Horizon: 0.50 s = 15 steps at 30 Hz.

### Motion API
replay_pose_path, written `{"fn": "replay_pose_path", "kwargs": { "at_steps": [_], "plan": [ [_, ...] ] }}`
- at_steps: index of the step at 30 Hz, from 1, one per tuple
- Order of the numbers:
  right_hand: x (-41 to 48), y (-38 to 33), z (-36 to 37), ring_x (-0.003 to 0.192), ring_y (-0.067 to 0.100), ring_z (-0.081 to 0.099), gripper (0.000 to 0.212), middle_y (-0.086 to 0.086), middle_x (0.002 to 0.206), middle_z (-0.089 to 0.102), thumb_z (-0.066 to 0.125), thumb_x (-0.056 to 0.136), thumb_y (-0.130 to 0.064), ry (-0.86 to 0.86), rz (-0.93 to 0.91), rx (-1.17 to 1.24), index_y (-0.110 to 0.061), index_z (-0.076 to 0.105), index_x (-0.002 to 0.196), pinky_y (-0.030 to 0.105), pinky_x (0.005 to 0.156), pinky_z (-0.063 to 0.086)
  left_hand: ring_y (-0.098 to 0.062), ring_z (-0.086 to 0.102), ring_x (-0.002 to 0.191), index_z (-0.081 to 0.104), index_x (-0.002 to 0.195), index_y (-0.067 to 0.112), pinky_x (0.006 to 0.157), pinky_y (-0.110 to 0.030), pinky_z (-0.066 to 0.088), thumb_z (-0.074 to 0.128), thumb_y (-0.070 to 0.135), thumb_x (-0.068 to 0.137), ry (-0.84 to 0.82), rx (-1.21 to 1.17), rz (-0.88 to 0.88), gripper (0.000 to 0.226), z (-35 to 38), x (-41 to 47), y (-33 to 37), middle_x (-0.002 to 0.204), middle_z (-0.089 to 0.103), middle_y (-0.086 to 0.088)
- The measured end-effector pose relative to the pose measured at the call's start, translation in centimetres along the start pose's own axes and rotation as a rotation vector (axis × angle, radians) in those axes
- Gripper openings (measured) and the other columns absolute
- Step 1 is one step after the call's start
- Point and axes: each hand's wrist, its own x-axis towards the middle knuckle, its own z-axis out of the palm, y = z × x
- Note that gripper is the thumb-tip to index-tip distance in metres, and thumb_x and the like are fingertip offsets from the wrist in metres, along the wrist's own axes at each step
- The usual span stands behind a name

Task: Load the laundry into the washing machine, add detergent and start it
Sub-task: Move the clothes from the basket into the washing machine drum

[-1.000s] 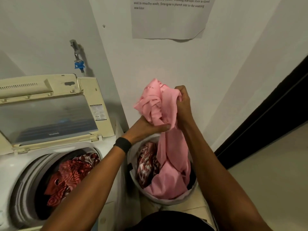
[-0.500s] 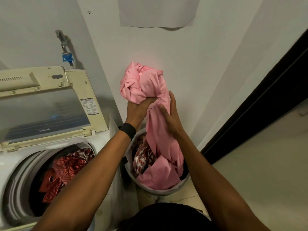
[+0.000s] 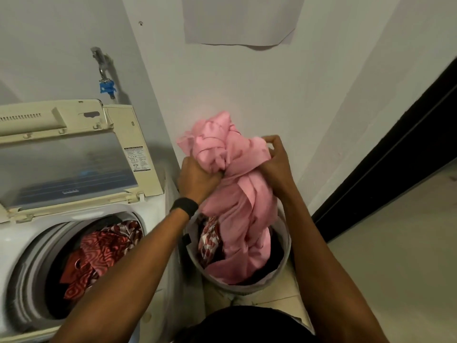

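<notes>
Small laundry corner: white wall (image 3: 247, 95), pale tiled floor (image 3: 395, 256) on the right, and a dark door edge (image 3: 395, 157) running up the far right. One paper sheet (image 3: 239, 18) is stuck high on the wall. One tap (image 3: 100, 58) w/ a blue fitting (image 3: 107, 86) sits above the machine.

One top-load washing machine (image 3: 19, 233) stands at left, its lid (image 3: 74, 149) tipped up toward the far wall. The drum is open w/ one red patterned cloth (image 3: 99, 253) lying inside. One round laundry basket (image 3: 243, 288) stands just right of the machine – touching its side or not, can't tell.

Two hands, both above the basket. The left hand (image 3: 197, 179), w/ a black wristband (image 3: 185, 206), has its fingers curled tight round a bunch of the pink garment (image 3: 237, 194). The right hand (image 3: 277, 167) grips the same bundle from the right, fingers curled over the cloth.

The garment's top is bunched above the hands, near the wall – its lower part hangs down into the basket. Left of it in the basket lies one red-and-white patterned piece (image 3: 210, 238).
</notes>
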Motion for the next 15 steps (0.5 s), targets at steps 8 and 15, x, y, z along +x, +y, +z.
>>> {"fn": "replay_pose_path", "kwargs": {
  "at_steps": [8, 15],
  "plan": [
    [2.6, -4.1, 4.2, 0.083, 0.006, 0.06, 0.021, -0.003, 0.096, 0.063, 0.064, 0.078, -0.02, 0.319, -0.019, 0.38, -0.016, 0.056, 0.098, 0.017, 0.077, 0.051, 0.006, 0.059, 0.115, 0.048, 0.147, 0.02, 0.096, -0.015, 0.049, 0.067, 0.059, 0.082, -0.38, -0.434, -0.083, 0.078, -1.7, -0.9, 2.3, 0.133, 0.062, 0.009],
    [3.1, -4.1, 5.1, 0.091, 0.009, 0.061, 0.012, -0.003, 0.103, 0.063, 0.058, 0.1, -0.005, 0.248, 0.062, 0.455, -0.011, 0.056, 0.11, 0.021, 0.082, 0.055, -0.003, 0.059, 0.12, 0.041, 0.15, 0.022, 0.104, -0.024, 0.051, 0.087, 0.054, 0.066, -0.284, -0.393, -0.1, 0.101, -0.6, -0.9, 2.6, 0.134, 0.059, 0.015]
  ]
}}
